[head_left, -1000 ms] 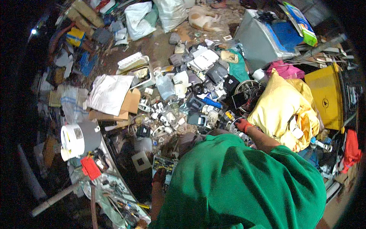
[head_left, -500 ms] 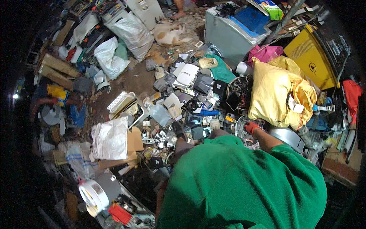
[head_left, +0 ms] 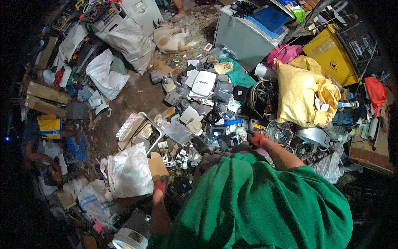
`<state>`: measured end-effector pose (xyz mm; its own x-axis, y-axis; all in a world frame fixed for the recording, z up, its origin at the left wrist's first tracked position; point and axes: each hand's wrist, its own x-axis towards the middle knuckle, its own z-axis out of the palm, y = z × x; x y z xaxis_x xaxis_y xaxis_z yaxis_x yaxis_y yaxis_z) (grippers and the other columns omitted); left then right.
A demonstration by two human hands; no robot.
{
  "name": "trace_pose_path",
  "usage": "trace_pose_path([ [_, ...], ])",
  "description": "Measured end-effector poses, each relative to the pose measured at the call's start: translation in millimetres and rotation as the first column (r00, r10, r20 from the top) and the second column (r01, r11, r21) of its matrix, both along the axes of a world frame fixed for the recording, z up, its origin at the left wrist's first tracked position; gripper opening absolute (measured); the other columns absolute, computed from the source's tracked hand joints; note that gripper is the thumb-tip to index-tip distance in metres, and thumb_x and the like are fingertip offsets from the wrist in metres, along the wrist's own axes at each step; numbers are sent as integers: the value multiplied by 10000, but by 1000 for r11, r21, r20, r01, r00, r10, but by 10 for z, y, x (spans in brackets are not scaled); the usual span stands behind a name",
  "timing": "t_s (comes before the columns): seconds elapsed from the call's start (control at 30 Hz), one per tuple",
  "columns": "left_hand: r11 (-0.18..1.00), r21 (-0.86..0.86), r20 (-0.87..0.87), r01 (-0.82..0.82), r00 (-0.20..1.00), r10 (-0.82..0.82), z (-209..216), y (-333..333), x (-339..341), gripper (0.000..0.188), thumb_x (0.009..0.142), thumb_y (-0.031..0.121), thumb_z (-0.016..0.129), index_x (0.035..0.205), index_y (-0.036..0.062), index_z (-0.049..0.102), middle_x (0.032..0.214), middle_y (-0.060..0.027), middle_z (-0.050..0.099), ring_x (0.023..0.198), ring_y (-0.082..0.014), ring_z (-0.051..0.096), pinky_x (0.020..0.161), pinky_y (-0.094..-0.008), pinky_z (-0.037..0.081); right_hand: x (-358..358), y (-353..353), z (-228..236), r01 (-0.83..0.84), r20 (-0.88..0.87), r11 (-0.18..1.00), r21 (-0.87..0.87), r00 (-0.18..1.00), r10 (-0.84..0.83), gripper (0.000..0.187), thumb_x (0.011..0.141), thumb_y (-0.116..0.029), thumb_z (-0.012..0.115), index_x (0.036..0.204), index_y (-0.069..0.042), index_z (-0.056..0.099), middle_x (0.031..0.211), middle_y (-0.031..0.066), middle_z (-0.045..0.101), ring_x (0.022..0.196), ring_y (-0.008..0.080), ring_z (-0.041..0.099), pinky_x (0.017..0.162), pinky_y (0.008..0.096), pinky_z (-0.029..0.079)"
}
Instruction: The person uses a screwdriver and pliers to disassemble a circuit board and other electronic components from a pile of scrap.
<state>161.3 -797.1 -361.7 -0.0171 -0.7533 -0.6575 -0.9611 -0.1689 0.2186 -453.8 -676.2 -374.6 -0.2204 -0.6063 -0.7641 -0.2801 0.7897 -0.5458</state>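
My left hand [head_left: 160, 186], in a red and dark glove, is at the lower edge of a brown cardboard piece [head_left: 156, 164], beside a white woven sack [head_left: 129, 172]. Its fingers are too small and dark to show whether they grip anything. My right hand [head_left: 258, 139], in a red glove, hovers over the heap with thumb and fingers apart and nothing between them. Close to it lie a small yellow and grey device [head_left: 258, 126], tangled clear plastic and wire [head_left: 278, 133], and a blue object [head_left: 233, 122]. A white flat router-like case [head_left: 203, 83] lies farther up the heap.
A stuffed yellow sack [head_left: 296, 95] and a round silver metal part [head_left: 314, 136] stand at my right. A grey appliance cabinet [head_left: 244, 39] is behind the heap. A dog [head_left: 171, 39] lies on the dirt floor. Another person's arm [head_left: 41, 155] shows at far left.
My right hand has moved left, away from the clear plastic tangle. My left hand has come into view beside the sack and cardboard. The view has shifted somewhat.
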Motion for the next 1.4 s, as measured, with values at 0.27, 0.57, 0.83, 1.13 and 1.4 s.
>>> trace_pose_path([
  [0.27,959,212,-391,-190,882,262,414,-804,-322,390,934,400,559,1147,79,610,964,-73,685,837,-205,628,766,-335,489,377,-1276,14,-233,-100,929,-286,972,213,722,825,-122,590,1486,-216,314,951,110,664,687,170,584,570,349,485],
  [0.57,967,253,-372,-45,918,140,-530,-517,-339,480,914,417,548,1278,105,557,1230,-178,603,1152,-341,565,981,-411,433,-303,-353,202,-355,-188,935,23,917,352,461,844,-334,581,1231,-84,594,1121,208,654,1078,358,610,936,428,471],
  [0.83,939,252,-86,235,972,-221,-393,-188,-718,599,853,511,581,1312,129,549,1304,-198,560,1220,-349,525,1013,-442,415,-1205,2635,-712,192,-139,974,123,975,-175,370,797,-322,585,875,22,696,811,204,689,748,338,666,686,448,506],
  [1.13,950,277,-207,142,975,-86,-205,-160,-851,605,862,484,556,1306,74,528,1286,-208,560,1186,-352,541,999,-422,429,-1326,3271,-1172,328,-151,935,139,940,-307,336,842,-336,592,858,-7,656,751,143,672,660,271,626,613,418,494],
  [1.4,921,175,-14,347,937,-350,206,-771,-1554,744,849,605,510,1353,59,490,1331,-229,527,1241,-366,501,1038,-422,404,-847,1852,-773,215,-159,977,-5,964,-213,473,799,-341,640,1140,-14,627,1025,205,681,919,296,656,831,401,507],
])
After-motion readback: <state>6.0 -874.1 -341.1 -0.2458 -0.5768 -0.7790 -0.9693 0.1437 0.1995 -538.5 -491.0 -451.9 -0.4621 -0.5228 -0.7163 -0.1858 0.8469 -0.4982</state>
